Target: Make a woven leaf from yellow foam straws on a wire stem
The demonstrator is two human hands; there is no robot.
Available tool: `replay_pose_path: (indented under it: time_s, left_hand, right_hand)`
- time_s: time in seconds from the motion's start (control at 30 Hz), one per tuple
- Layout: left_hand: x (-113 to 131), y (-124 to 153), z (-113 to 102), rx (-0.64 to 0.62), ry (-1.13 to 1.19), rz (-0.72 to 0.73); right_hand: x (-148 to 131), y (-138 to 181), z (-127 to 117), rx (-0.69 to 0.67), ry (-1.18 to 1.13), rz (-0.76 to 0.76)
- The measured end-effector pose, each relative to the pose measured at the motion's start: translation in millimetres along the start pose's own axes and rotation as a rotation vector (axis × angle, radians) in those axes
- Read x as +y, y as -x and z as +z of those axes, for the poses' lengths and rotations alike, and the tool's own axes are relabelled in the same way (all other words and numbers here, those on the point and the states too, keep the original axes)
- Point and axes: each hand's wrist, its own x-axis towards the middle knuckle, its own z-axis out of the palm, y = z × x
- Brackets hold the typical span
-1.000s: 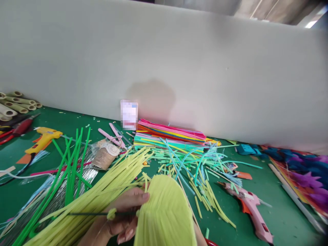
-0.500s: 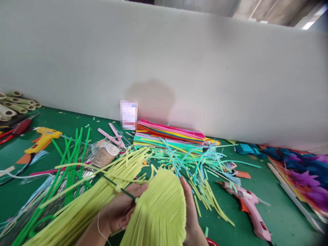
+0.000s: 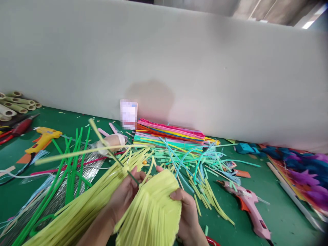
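Left hand (image 3: 125,194) pinches a thin green wire (image 3: 120,165). Right hand (image 3: 187,215) fingers (image 3: 176,195) curl closed around the yellow fringed bundle (image 3: 151,208).

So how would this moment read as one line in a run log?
left hand: pinches green wire | right hand: grips yellow fringe | nearby: yellow strips, pink glue gun

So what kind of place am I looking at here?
Probably a craft workbench. The green table is strewn with colourful foam strips, and a pink glue gun and a yellow glue gun lie on it. Both hands hold a yellow strip bundle.
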Motion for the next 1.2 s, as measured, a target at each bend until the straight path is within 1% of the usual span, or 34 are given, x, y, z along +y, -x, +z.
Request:
replay_pose_path:
  time_s: [0.07,0.13,0.3,0.37,0.43,0.53,0.6,0.83,1.0,1.1,1.2]
  left_hand:
    - [3,-2,0,0.011,0.025,0.133]
    - [5,-2,-2,-0.008,0.020,0.202]
    - [4,2,-8,-0.186,0.079,0.131]
    - [3,5,-7,-0.202,0.081,0.145]
    - [1,9,-3,-0.137,0.026,0.176]
    - [-1,12,3,0.022,-0.117,0.205]
    - [-1,10,5,0.066,-0.170,0.209]
    - [-3,1,-2,0.047,-0.171,0.216]
    - [-3,4,3,0.071,-0.212,0.232]
    - [-2,7,7,0.094,-0.229,0.231]
    - [-3,10,9,0.073,-0.233,0.238]
  right_hand:
    - [1,0,-1,-0.006,-0.010,-0.052]
    - [2,1,-3,-0.011,-0.007,-0.080]
    - [4,2,-5,0.001,0.007,-0.098]
    - [4,2,-5,0.017,0.010,-0.117]
    - [5,2,-5,0.038,0.009,-0.145]
    - [6,1,-6,0.062,0.002,-0.180]
    - [8,0,-8,0.065,0.000,-0.185]
    - [9,0,-6,0.065,-0.009,-0.161]
    - [8,1,-3,0.054,-0.006,-0.134]
    - [7,2,-7,0.054,-0.012,-0.121]
    - [7,4,-12,0.087,-0.001,-0.092]
